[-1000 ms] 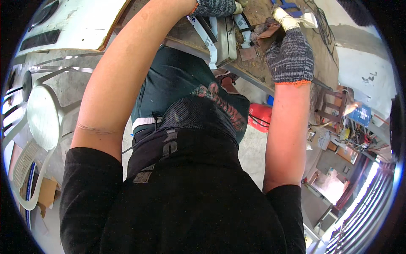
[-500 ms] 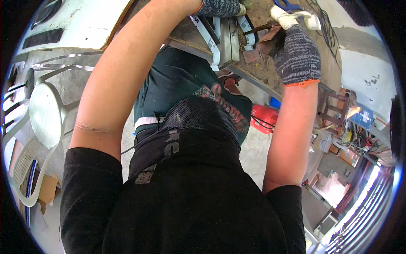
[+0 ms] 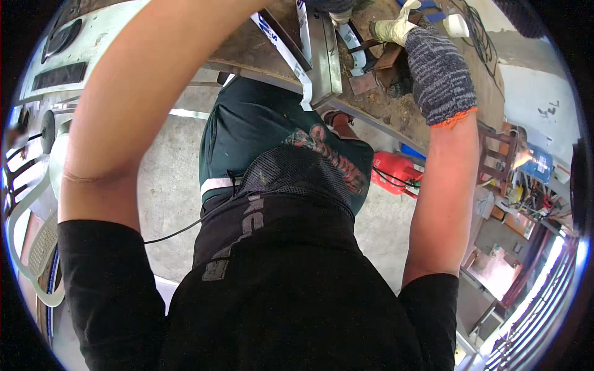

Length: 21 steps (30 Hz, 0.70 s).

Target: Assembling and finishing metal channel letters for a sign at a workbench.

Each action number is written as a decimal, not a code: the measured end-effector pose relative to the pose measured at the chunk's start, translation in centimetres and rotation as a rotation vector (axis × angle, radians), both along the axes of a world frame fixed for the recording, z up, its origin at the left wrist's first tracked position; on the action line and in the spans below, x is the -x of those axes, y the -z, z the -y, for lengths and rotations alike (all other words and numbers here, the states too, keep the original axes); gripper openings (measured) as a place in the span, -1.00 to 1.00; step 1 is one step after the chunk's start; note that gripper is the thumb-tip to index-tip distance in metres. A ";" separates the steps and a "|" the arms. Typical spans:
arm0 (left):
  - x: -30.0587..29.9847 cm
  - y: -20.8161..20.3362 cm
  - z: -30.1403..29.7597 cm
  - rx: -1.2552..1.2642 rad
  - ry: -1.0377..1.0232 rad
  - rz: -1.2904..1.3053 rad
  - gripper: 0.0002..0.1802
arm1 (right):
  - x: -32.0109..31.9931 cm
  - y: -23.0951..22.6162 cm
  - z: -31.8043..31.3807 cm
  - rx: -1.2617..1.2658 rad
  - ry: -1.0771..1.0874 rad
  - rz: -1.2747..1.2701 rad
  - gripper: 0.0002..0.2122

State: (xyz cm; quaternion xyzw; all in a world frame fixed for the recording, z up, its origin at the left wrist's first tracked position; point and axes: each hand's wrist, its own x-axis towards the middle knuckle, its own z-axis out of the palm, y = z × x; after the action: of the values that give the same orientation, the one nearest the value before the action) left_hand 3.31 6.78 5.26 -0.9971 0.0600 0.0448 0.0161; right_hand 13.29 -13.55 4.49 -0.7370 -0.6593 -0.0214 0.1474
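My left hand, in a dark knitted glove with pale fingertips, is at the top edge and mostly cut off. Its fingertips are at the upper part of a grey metal bar, and how far they close is hidden. White angled strips with blue lettering lie beside that bar. On the right, my right hand wears a matching grey glove with an orange cuff. Its pale fingers curl inward above a brown metal block; what they grip is unclear. A flat brown plate lies beside the block.
The worn wooden bench carries a white cylinder, a blue object and black cable. A red machine sits on the floor beneath. Left are a white table and pale chair.
My left forearm has swung left and its hand has moved up, further out of view. My right hand's fingers have turned left toward the brown block, away from the white cylinder.
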 end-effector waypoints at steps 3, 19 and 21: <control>0.1 -0.4 -0.7 -0.020 0.107 -0.010 -0.72 | -0.1 0.4 0.2 -0.008 0.009 -0.016 -0.63; 0.5 1.9 -2.4 -0.063 0.198 0.109 -0.77 | -0.3 0.7 -0.4 -0.035 0.029 -0.090 -0.66; 0.6 1.8 -2.4 -0.045 0.187 0.116 -0.77 | -0.4 0.6 -0.5 -0.035 0.033 -0.108 -0.66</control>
State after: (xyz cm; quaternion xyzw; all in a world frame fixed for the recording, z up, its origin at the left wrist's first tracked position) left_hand 2.70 9.14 3.43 -0.9874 0.1506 -0.0131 0.0462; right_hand 13.70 -13.06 3.91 -0.7452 -0.6377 0.0044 0.1950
